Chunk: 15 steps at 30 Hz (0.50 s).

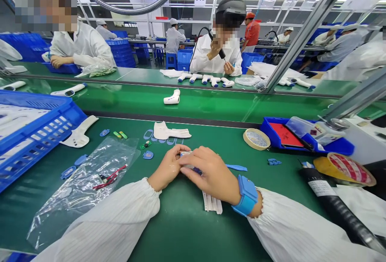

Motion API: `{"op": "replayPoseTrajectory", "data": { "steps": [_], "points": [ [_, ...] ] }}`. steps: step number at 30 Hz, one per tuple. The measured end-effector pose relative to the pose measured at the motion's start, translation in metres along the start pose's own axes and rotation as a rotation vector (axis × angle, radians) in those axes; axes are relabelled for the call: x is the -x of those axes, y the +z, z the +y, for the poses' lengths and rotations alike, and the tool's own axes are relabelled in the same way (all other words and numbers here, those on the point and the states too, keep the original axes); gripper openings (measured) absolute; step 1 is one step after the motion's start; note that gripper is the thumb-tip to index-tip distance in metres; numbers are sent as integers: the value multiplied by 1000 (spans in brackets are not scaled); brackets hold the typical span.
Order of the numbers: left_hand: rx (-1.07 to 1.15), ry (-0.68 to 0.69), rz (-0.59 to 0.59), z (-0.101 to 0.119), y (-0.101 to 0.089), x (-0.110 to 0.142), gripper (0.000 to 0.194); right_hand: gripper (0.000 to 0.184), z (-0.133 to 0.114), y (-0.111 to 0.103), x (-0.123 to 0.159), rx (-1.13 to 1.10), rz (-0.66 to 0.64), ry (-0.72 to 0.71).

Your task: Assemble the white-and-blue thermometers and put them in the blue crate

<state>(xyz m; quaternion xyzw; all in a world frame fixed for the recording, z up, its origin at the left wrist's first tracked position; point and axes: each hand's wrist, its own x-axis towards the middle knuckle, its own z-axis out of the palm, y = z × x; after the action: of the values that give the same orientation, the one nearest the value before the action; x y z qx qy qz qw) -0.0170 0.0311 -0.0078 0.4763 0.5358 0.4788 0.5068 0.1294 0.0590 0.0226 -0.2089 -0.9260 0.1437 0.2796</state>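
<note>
Over the green bench, my left hand [170, 164] has its fingers closed at the top end of a white plastic housing half. My right hand [208, 169], with a blue wrist strap [246, 195], arches over the same piece, fingers bent and touching it. Most of the piece is hidden by the right hand; its ribbed handle end, the white housing half [212, 203], shows underneath. Something blue and white peeks out between my fingers, too covered to name. Another white housing half [170, 131] lies just beyond my hands, next to blue oval frames [148, 155] and a small green circuit board [146, 145].
At left are a blue crate [60, 113], a clear plastic bag [75, 189] and red wires [111, 177]. Rightward stand a round tray of screws [256, 139], a blue bin [334, 147], tape [350, 169] and a black-handled tool [334, 201]. Across the conveyor [205, 103], co-workers sit.
</note>
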Motion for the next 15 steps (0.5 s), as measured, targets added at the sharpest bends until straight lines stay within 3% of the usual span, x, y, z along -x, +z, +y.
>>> {"op": "replayPoseTrajectory", "data": {
  "steps": [6, 13, 15],
  "points": [
    [-44, 65, 24, -11, -1, -4, 20, 12, -8, 17, 2, -50, 91, -100],
    [-70, 121, -8, -13, -2, -4, 19, 12, -4, 9, -4, -294, 60, 138],
    [-69, 120, -19, -13, -2, -4, 18, 10, -3, 4, -5, -293, 31, 139]
  ]
}}
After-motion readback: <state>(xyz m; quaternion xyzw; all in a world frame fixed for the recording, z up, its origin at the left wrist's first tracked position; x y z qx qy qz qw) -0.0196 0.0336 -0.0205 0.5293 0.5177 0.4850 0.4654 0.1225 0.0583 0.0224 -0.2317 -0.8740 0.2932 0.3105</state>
